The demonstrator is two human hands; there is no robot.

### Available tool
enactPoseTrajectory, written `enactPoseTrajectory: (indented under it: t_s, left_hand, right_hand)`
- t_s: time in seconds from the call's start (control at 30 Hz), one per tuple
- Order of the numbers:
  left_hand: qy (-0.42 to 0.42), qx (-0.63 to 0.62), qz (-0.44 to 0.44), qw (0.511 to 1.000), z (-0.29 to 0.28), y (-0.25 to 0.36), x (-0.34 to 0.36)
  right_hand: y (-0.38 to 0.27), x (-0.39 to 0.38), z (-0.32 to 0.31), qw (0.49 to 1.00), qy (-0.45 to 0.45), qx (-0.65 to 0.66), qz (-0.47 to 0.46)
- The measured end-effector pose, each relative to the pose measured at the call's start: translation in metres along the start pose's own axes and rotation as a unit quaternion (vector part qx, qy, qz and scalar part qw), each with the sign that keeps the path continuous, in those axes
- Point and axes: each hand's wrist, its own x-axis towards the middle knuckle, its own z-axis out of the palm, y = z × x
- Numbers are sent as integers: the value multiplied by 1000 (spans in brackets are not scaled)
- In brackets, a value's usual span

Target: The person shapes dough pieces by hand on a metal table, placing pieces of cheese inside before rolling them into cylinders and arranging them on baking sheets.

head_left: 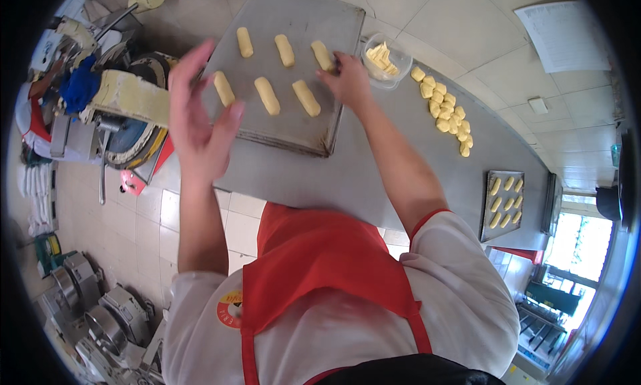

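Observation:
Several pale yellow dough rolls lie in two rows of three on a dark metal baking tray. My right hand reaches over the tray's right side, thumb and fingers closed around the lower end of the dough roll at the far right. My left hand is raised over the tray's left edge, fingers and thumb spread, with nothing in it. Close behind it lies another dough roll, apart from the hand as far as I can tell.
A clear bowl of yellow butter-like strips stands right of the tray. Small dough pieces are heaped farther right, and a smaller tray holds more rolls. Machinery and another person are at left; mixers stand lower left.

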Motion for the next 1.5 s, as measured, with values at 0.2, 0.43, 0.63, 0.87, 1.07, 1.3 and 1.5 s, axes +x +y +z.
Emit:
enactPoseTrajectory:
  t_s: [0.2, 0.43, 0.63, 0.87, 1.07, 1.3, 1.5]
  left_hand:
    - [7, -35, -134, 990, -39, -52, -38]
    - [-67, 100, -125, 985, 45, -128, 38]
    - [-175, 367, -185, 895, 120, -197, 79]
    - [-215, 425, -134, 869, 110, -235, 78]
    - [-60, 420, -112, 898, 184, -129, 56]
    - [-236, 91, -85, 964, 373, -23, -50]
    - [-220, -211, -524, 795, 462, 6, -172]
  right_hand:
    - [-24, 7, 15, 999, -12, -1, 32]
    - [-26, 25, 11, 991, -76, -24, 104]
    - [20, -59, -54, 996, 13, 31, 82]
    - [217, -198, -183, 965, 109, -40, 234]
    - [374, -222, -279, 937, 28, -300, 174]
    - [363, -196, -322, 972, 32, -141, 186]
    - [162, -260, -270, 916, 95, 304, 244]
